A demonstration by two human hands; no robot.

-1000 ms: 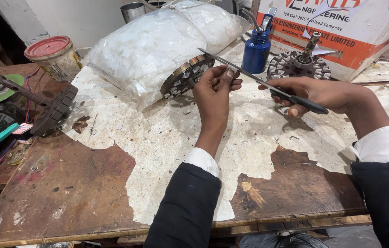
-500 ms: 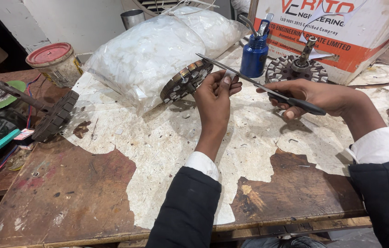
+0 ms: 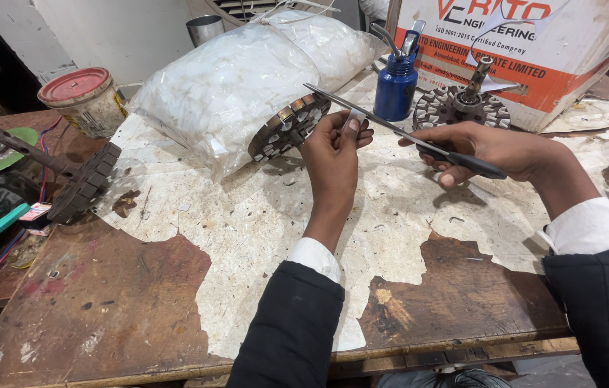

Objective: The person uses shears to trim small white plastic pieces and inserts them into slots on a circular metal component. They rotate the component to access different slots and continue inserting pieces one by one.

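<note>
Your right hand (image 3: 488, 149) grips long scissors (image 3: 398, 131): bare metal blades, dull grey, with matt black handles. Your left hand (image 3: 335, 147) pinches a small white strip (image 3: 354, 119), paper-like and matt. Under both hands the surface (image 3: 103, 316) is worn wood, rough and stained, its pale paper covering (image 3: 261, 215) torn and flaking. Just beyond your left hand a clear, crinkly plastic bag (image 3: 232, 79) shines softly over a slotted metal core (image 3: 289, 126). Past the scissors' tip, a glossy blue metal oil can (image 3: 395, 88); behind your right hand, printed cardboard box (image 3: 534, 43), matt.
</note>
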